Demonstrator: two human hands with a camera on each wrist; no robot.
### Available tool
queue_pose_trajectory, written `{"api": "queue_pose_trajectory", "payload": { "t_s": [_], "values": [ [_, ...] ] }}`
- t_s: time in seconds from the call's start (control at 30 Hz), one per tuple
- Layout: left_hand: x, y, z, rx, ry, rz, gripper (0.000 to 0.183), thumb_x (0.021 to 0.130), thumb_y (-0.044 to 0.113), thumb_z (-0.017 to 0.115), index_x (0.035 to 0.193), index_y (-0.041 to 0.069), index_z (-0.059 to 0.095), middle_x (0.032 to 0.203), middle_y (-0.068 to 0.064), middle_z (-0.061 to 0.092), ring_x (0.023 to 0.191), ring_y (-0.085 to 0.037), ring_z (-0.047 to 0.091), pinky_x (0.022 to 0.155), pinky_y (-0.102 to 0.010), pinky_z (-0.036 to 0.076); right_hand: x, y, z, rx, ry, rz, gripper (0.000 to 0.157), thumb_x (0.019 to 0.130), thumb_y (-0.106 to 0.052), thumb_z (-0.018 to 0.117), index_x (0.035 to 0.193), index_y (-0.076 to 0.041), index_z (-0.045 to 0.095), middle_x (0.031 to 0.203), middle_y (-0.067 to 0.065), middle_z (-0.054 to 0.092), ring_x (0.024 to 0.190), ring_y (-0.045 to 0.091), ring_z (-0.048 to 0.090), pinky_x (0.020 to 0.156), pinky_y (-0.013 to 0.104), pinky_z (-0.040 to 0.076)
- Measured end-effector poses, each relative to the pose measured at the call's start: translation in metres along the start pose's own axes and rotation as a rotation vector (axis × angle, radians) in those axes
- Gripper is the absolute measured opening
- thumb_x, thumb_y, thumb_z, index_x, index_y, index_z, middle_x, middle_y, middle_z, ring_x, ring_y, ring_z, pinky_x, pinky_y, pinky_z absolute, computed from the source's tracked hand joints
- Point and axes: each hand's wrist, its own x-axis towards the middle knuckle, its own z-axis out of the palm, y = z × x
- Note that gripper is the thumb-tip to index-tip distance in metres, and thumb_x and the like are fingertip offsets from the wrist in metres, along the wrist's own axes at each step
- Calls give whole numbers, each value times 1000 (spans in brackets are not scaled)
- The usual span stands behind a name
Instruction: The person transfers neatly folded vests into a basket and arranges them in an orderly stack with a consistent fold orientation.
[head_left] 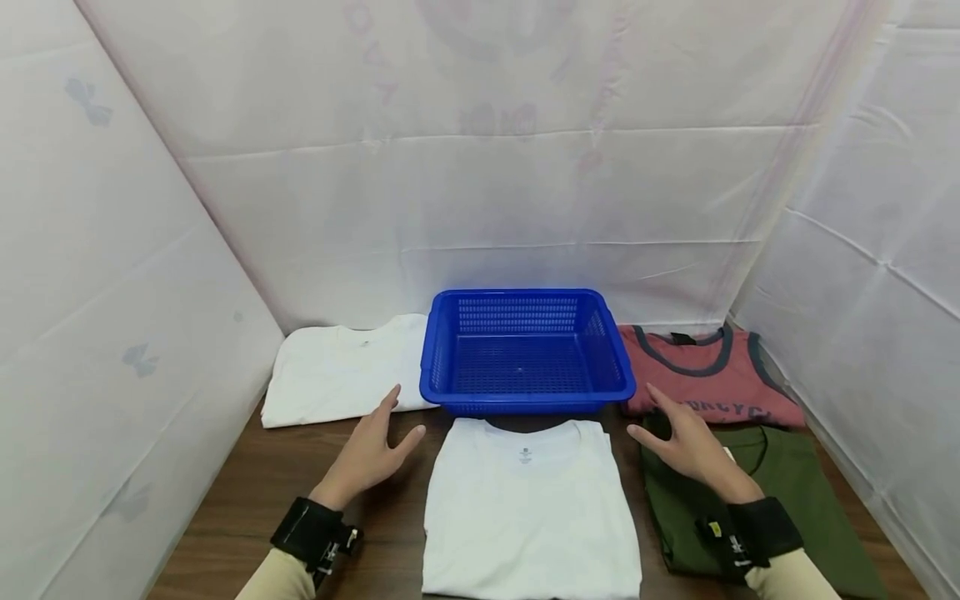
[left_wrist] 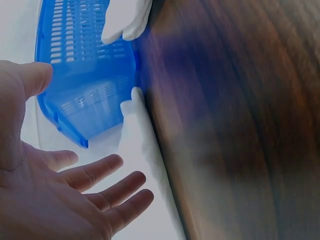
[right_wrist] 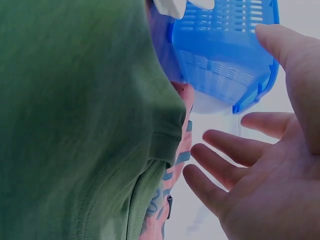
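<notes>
In the head view a blue plastic basket (head_left: 517,404) stands against the back, with nothing inside it. My left hand (head_left: 367,454) hovers left of the basket with fingers spread, near a folded white shirt (head_left: 337,379). Over on the other side, my right hand (head_left: 690,446) is held above a folded dark green shirt (head_left: 780,492), also with fingers apart. Between the hands a second white shirt (head_left: 528,517) lies folded in front of the basket. Both wrist views show bare palms and the basket (left_wrist: 95,100) beyond the fingers.
A red shirt with grey trim (head_left: 690,358) lies behind the green one, right of the basket. The wooden table (head_left: 225,517) is bounded by white cloth walls (head_left: 525,192) at the back and both sides. Each wrist wears a black strap (head_left: 307,533).
</notes>
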Motion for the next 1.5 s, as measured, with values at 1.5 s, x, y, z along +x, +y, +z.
{"api": "queue_pose_trajectory", "payload": {
  "t_s": [1.5],
  "values": [
    [-4, 35, 52, 55, -83, 49, 58, 94, 33, 77, 132, -8, 61, 124, -24, 66, 115, -40, 64, 97, -54, 52, 4, -34, 40, -177, -192, -21, 64, 91, -35, 80, 142, -3, 59, 123, 18, 70, 111, 46, 61, 89, 68, 45]
  ]
}}
